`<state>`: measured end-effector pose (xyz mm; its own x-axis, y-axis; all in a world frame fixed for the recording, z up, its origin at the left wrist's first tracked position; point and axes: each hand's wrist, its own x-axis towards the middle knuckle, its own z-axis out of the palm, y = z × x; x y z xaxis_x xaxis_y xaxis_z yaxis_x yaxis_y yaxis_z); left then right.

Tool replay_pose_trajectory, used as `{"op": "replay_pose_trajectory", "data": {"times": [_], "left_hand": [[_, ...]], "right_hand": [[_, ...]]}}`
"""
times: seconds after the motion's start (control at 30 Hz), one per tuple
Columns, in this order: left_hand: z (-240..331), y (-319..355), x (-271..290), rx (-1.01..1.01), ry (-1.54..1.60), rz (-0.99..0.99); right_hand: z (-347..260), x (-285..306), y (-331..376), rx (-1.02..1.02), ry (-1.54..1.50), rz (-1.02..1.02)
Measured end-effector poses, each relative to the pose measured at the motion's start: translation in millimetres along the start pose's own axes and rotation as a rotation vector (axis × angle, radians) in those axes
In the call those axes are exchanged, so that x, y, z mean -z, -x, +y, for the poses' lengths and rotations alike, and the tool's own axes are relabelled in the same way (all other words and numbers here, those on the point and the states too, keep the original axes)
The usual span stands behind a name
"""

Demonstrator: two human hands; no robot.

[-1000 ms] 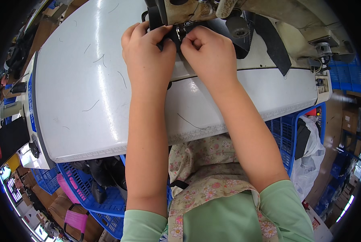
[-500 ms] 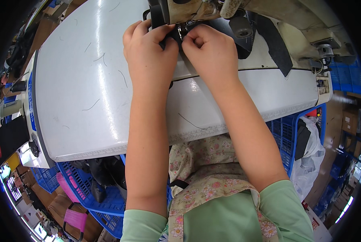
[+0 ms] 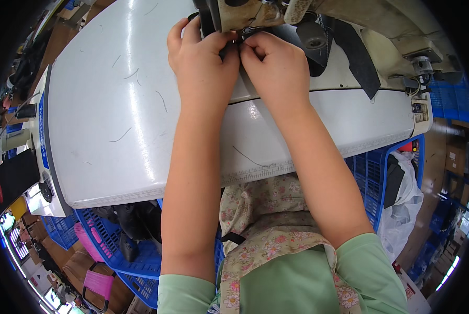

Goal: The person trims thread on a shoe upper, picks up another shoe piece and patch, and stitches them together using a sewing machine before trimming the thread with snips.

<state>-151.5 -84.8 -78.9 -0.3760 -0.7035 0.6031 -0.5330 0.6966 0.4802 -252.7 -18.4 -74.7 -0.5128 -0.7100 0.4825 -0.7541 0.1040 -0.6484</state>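
Note:
My left hand (image 3: 204, 65) and my right hand (image 3: 279, 65) are close together under the head of a sewing machine (image 3: 255, 13), right at its needle area. Thumb and forefinger of the left hand pinch a small black fabric piece (image 3: 226, 51), mostly hidden by the fingers. The right hand's fingertips are curled and pressed together at the same piece, just right of the needle area. A larger black piece (image 3: 296, 39) lies behind the right hand, and a black strip (image 3: 356, 57) lies on the machine bed farther right.
Loose dark threads (image 3: 122, 136) are scattered over the white sewing table (image 3: 98, 104), which has a ruler marking along its front edge. Below stand a blue basket (image 3: 135, 267) with black items at left and another blue basket (image 3: 368, 175) with a white plastic bag (image 3: 402, 209) at right.
My left hand has shifted slightly to the right, closer to the right hand, with its thumb now near the right fingertips. The right hand has barely moved.

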Motion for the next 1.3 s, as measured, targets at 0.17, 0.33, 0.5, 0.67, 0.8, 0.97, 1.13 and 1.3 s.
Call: {"op": "replay_pose_trajectory", "data": {"times": [0.17, 0.33, 0.5, 0.67, 0.8, 0.97, 1.13, 1.3], "left_hand": [[3.2, -0.1, 2.0, -0.024, -0.070, -0.010], [5.5, -1.3, 1.9, -0.026, -0.090, -0.012], [3.3, -1.7, -0.8, -0.044, -0.104, 0.013], [5.4, -2.5, 5.2, -0.023, -0.063, -0.001], [11.8, -0.5, 17.6, 0.054, 0.103, -0.013], [7.7, -1.6, 36.6, 0.181, 0.309, 0.121], [7.8, -7.3, 48.6, 0.620, 1.333, 0.127], [-4.9, -6.1, 52.6, 0.609, 1.508, 0.048]], "right_hand": [[2.1, 0.0, 1.4, 0.012, -0.003, 0.011], [1.9, -0.1, 1.9, 0.018, -0.027, 0.045], [-0.3, 1.1, 2.1, 0.011, -0.060, 0.033], [-1.8, 13.9, 8.6, 0.022, -0.096, 0.018], [-3.0, 26.0, 7.3, 0.097, -0.028, 0.008], [-5.0, 32.2, 9.1, 0.112, -0.060, -0.038], [2.8, 39.7, 10.4, 0.159, -0.096, -0.098], [6.3, 38.4, 9.4, 0.199, -0.092, -0.107]]}}
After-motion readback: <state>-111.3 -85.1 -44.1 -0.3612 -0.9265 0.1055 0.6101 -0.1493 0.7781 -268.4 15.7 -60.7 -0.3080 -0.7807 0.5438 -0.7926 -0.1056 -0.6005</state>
